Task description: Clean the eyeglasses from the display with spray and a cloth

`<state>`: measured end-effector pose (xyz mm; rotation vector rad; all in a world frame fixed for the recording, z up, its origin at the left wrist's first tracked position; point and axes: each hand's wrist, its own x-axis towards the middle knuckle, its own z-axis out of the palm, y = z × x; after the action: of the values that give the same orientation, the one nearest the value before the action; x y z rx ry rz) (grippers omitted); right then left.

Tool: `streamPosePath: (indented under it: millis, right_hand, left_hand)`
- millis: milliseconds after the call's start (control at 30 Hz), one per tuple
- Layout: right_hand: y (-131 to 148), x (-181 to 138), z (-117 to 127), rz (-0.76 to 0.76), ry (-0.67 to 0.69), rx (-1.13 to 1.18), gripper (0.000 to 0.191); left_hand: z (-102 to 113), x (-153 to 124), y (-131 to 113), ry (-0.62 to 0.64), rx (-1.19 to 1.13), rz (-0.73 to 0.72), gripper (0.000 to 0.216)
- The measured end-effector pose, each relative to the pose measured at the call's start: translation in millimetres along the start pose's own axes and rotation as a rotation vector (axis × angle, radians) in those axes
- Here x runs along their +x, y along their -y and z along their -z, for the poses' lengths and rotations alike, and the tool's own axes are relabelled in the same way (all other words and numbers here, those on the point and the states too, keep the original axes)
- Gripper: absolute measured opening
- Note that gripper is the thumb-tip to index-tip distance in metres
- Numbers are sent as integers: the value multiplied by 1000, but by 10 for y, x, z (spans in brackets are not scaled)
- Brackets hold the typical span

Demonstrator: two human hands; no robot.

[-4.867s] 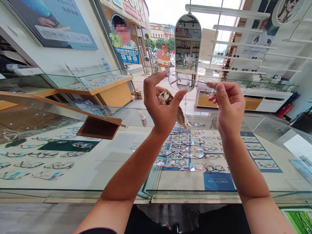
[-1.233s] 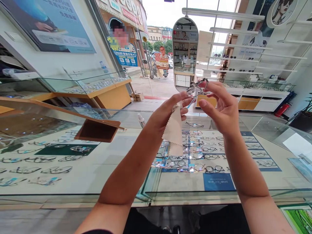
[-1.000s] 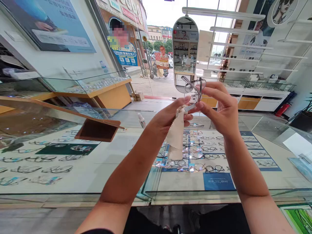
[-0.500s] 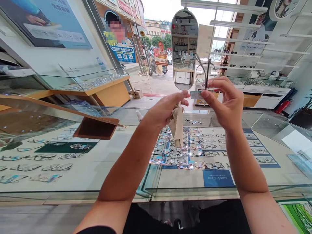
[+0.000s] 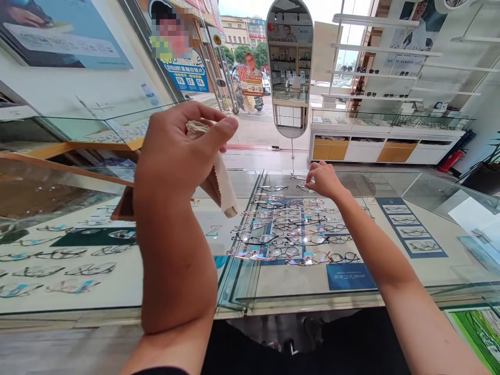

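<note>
My left hand [image 5: 187, 146] is raised over the left part of the counter, fingers bent round a beige cleaning cloth [image 5: 221, 185] whose folded end hangs down. My right hand [image 5: 323, 180] reaches to the far side of the glass counter top. Its fingers are pinched at the edge of a thin-framed pair of eyeglasses [image 5: 299, 178], low over the glass; the fingertips partly hide the grip. Just left of it lies another dark pair of glasses [image 5: 273, 188]. Rows of eyeglasses [image 5: 289, 239] spread nearer to me, between my two arms.
An oval mirror [image 5: 291, 67] stands beyond the counter. A brown tray [image 5: 124, 204] sits at left, partly behind my left arm. More glasses [image 5: 89, 268] lie in the left case. A blue card [image 5: 351, 276] is near the counter's front edge [image 5: 312, 299].
My right hand has gone forward and down from in front of the mirror to the counter top with the eyeglasses. My left hand has moved left and up, keeping the cloth.
</note>
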<state>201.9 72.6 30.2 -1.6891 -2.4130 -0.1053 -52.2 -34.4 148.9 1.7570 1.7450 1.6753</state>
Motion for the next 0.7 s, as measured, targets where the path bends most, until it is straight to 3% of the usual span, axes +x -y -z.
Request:
streamPosePath:
  millis: [233,433,700]
  right_hand:
    - [-62,35,-339,-11,94,-87,22]
    - [-49,40,-383,-3,177,-114,21]
    - [-47,36,-429,-7,234,-105,27]
  left_hand:
    - [0,6,6,42,-81,-18,30]
    - [-37,-10,22,47,-101,-57,32]
    - [-69,-47,-49,98,-105,-74,19]
